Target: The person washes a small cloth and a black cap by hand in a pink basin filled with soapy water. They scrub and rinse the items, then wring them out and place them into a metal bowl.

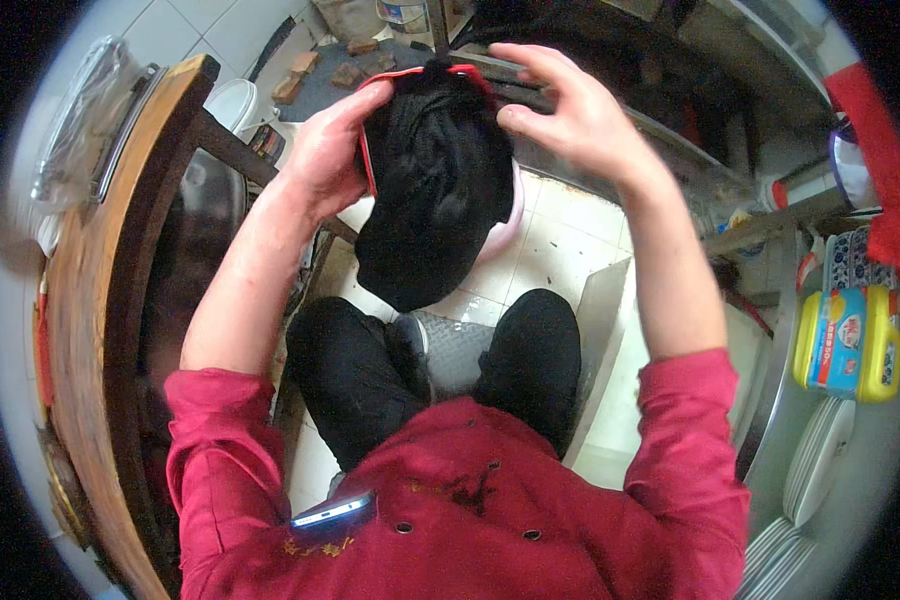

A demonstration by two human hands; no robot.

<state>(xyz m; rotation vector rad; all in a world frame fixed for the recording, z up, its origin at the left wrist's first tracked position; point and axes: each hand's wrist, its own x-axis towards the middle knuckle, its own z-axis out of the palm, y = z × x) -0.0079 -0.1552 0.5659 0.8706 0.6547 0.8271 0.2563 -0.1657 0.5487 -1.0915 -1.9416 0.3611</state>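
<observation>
Before me hangs a baggy black cloth cap (435, 187) with a red and white trim along its upper edge. My left hand (337, 142) holds the cap's left side, its thumb over the trim and the other fingers hidden behind. To the right of the cap, my right hand (570, 109) is raised with thumb and fingers spread, holding nothing; its thumb tip comes close to the cap's edge. A pale pink thing (508, 217) shows partly from behind the cap, too covered to name. Both sleeves of the red jacket (487, 517) are rolled up.
A thick wooden tabletop (112, 262) runs along the left. Broken bricks (349, 73) and a white bucket (232, 105) stand beyond it. At right are a yellow plastic pack (847, 345) and stacked white plates (817, 457). A smartphone (334, 511) pokes from the jacket.
</observation>
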